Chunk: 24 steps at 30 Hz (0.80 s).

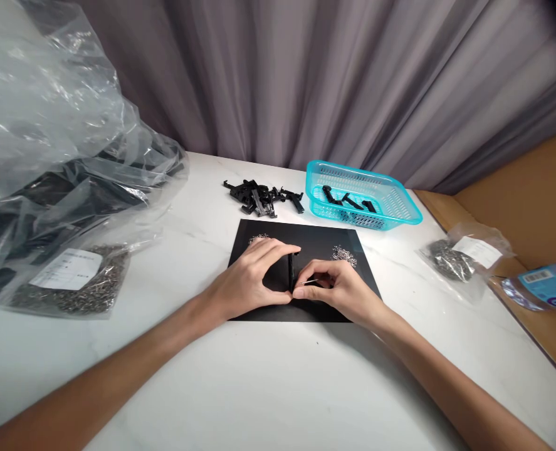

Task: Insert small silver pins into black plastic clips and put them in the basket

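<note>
My left hand (254,272) grips a narrow black plastic part (291,270) upright, fingers at its top and thumb at its lower end. Close against the part's right side, my right hand (336,285) is closed in a pinch on a thin metal pin (309,282). Both hands are over a black mat (301,313). On the mat lie two heaps of small metal pieces: the left heap (259,238) is partly hidden behind my left hand, and the right heap (343,255) is just beyond my right hand.
Several black plastic parts (259,199) lie piled behind the mat. A blue plastic basket (412,213) holds a few more. Bags of metal pieces lie left (83,282) and right (456,260). A large clear bag (61,125) fills the far left; a cardboard box (531,181) stands right.
</note>
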Available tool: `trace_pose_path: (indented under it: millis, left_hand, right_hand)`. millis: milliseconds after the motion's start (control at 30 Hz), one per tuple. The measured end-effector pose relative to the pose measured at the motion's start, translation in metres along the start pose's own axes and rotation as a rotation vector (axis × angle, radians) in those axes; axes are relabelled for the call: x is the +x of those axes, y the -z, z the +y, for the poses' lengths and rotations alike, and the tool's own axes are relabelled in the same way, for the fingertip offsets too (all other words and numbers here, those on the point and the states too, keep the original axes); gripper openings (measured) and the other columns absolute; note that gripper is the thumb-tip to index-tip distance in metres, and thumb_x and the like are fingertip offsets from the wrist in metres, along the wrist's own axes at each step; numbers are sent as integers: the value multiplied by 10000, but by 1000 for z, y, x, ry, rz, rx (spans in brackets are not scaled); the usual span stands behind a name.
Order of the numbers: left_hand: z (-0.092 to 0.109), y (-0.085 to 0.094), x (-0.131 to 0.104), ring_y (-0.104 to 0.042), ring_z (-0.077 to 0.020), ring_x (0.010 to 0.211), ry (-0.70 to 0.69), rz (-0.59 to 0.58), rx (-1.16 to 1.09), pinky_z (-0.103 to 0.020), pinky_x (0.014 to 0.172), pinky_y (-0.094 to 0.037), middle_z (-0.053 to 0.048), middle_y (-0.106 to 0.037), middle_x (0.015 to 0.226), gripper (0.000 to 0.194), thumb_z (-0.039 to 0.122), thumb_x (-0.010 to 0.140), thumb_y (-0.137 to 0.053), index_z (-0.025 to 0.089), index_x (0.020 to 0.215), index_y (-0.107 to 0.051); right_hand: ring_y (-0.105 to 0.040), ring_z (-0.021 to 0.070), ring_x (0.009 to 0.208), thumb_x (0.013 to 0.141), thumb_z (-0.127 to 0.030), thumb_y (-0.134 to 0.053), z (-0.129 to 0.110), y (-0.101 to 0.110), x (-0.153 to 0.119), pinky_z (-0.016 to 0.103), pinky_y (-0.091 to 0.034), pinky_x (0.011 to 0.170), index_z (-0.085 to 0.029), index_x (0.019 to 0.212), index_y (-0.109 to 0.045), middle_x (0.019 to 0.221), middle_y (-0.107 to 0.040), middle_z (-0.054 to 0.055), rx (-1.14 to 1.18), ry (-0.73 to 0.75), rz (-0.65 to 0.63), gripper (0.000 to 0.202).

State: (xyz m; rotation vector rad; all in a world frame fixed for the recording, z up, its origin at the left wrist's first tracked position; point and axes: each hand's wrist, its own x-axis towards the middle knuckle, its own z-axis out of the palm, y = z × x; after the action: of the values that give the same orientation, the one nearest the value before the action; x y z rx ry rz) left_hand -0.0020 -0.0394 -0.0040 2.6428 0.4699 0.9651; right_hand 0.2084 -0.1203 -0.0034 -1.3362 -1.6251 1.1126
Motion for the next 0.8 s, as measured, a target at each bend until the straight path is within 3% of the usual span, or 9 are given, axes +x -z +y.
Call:
trace_pose_path:
  millis: [200, 533, 800]
  left_hand:
    - [-6, -1, -2, -675, -295, 1118, -15, -29, -13, -495, 1077, -484, -93, -709, 1150, 579, 175, 782, -796, 203, 1313, -566]
    - [-7, 0, 0, -669, -276, 1129, 69, -55, -75, -449, 1040, -534, -83, -701, 1176, 618, 166, 730, -823, 202, 1296, -577]
    - [-7, -2, 0, -663, -280, 1140, 109, -67, -84, -463, 1056, -530, -70, -694, 1180, 615, 191, 726, -821, 221, 1297, -594]
  right_hand:
    - [-599, 163, 789, 815, -474, -830, 5, -5, 4, 304, -428, 721, -199, 808, -758, 844, -703, 12, 119, 18, -13, 285]
    - [-617, 172, 840, 880, -461, -772, 1, 12, 3, 308, -446, 702, -221, 952, -812, 978, -699, 46, 102, 55, -157, 254]
    - [-537, 139, 726, 901, -484, -741, 3, 8, 3, 298, -363, 598, -215, 943, -795, 984, -711, 41, 15, 66, -111, 278]
